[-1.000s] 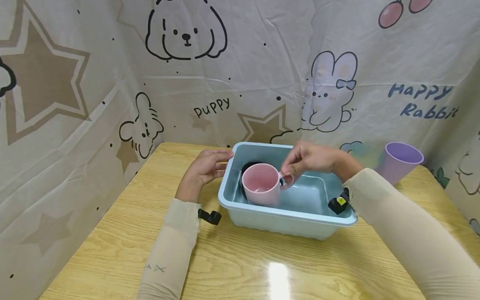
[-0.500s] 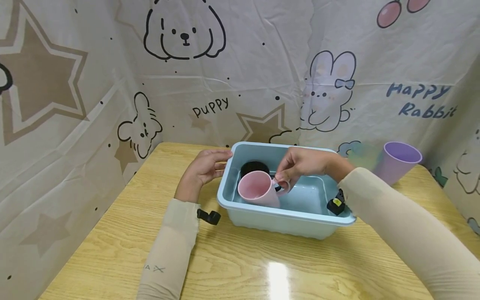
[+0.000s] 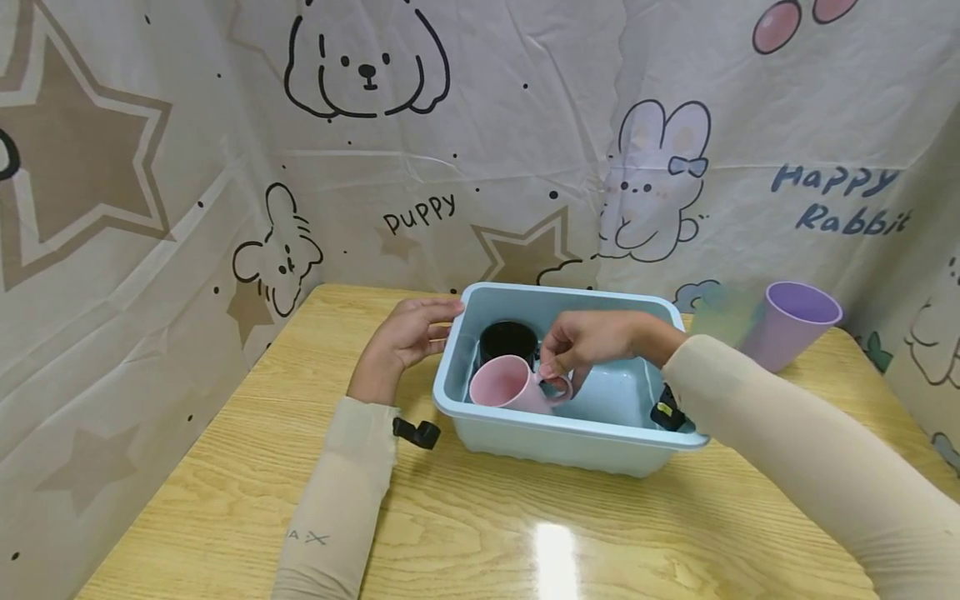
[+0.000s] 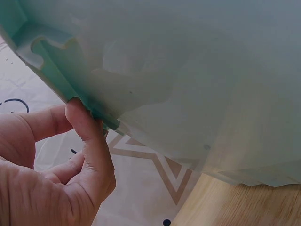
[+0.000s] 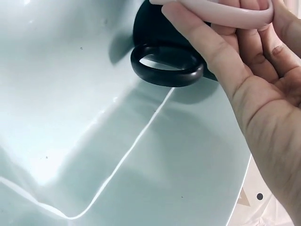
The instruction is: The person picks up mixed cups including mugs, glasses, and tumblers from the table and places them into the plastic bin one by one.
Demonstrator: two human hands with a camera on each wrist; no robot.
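A pink mug (image 3: 501,382) is tilted inside the light blue plastic basin (image 3: 555,433), its mouth turned toward the left. My right hand (image 3: 588,340) pinches the mug's handle, which appears at the top of the right wrist view. Behind the pink mug, also in the basin, stands a black mug (image 3: 508,340); the right wrist view shows its handle (image 5: 167,77). At the basin's far left corner my left hand (image 3: 408,333) touches the rim with fairly straight fingers. From the left wrist view, fingertips meet the rim beside the basin's outer wall (image 4: 188,94).
A purple cup (image 3: 795,325) leans at the back right of the wooden table (image 3: 450,533), with a blurred, see-through greenish patch (image 3: 720,315) beside it. A printed curtain (image 3: 525,150) closes off the back and sides.
My right hand has lowered the pink mug toward the basin's front left, tilting it more. The black mug behind has come further into sight. The left hand has stayed at the rim.
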